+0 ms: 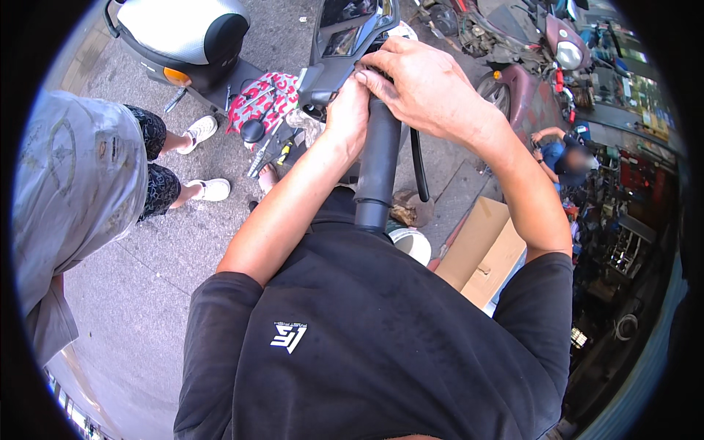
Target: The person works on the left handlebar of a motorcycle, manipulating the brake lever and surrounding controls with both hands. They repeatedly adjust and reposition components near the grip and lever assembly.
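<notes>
A scooter's black handlebar grip [380,161] points toward me, its free end close to my shirt. My left hand [348,110] is closed against the grip's left side at the inner end, most of its fingers hidden behind the bar. From the right, my right hand [429,84] arches over the same spot, thumb and fingertips pinched together beside the control housing. Whatever lies between those fingertips is too small or covered to make out. Beyond both hands is the scooter's dark dashboard [345,37]. A black lever [419,165] hangs to the right of the grip.
At left stands a person in a pale shirt [81,183]. A silver-white scooter [183,29] is parked behind. Tools lie around a red-patterned cloth [264,99]. On the right are a cardboard box [480,246], a white bucket [412,246], a maroon scooter [522,99] and a crouching person [565,158].
</notes>
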Available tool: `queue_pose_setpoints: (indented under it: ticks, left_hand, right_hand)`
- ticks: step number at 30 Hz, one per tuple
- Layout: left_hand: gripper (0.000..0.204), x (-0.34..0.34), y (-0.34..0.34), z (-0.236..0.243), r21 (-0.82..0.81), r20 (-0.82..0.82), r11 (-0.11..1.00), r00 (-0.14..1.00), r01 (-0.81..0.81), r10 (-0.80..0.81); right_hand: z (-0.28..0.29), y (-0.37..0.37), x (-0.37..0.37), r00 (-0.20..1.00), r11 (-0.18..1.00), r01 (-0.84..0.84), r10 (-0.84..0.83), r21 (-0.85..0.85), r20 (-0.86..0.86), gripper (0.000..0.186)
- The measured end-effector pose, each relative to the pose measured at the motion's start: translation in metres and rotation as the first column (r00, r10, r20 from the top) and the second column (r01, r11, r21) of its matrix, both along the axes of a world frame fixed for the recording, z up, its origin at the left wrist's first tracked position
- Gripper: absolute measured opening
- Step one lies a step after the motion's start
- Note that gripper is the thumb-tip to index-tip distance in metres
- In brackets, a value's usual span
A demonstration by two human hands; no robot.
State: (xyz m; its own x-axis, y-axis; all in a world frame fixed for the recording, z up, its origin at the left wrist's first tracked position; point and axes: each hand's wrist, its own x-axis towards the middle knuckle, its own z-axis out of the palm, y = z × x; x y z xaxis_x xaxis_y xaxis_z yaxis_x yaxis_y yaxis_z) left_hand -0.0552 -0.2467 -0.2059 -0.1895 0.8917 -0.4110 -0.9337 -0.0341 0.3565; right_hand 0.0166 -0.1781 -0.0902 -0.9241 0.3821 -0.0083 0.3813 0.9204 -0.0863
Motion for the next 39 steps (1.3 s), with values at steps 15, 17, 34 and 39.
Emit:
queue_pose_setpoints:
  ticks: [15, 17, 34, 39]
  left_hand:
    - [0.038, -0.006, -0.013, 0.014, -0.001, -0.057, 1.000, 0.998, -0.007, 0.007]
    - [0.037, -0.007, -0.013, 0.008, 0.009, -0.083, 1.000, 0.996, -0.026, 0.026]
    - [0.026, -0.021, -0.002, -0.010, -0.236, -0.421, 0.967, 0.907, -0.096, -0.013]
    - [0.027, -0.015, -0.002, -0.019, -0.187, -0.454, 0.971, 0.890, -0.149, 0.049]
  right_hand:
    - [-0.004, 0.021, -0.017, 0.969, 0.874, 0.246, -0.208, -0.418, 0.137, 0.022]
    - [-0.005, 0.024, -0.022, 0.967, 0.882, 0.252, -0.217, -0.398, 0.131, 0.022]
    - [-0.031, 0.077, -0.046, 0.899, 0.876, 0.431, -0.395, -0.219, 0.188, 0.029]
    - [-0.037, 0.083, -0.044, 0.920, 0.879, 0.368, -0.299, -0.302, 0.252, 0.029]
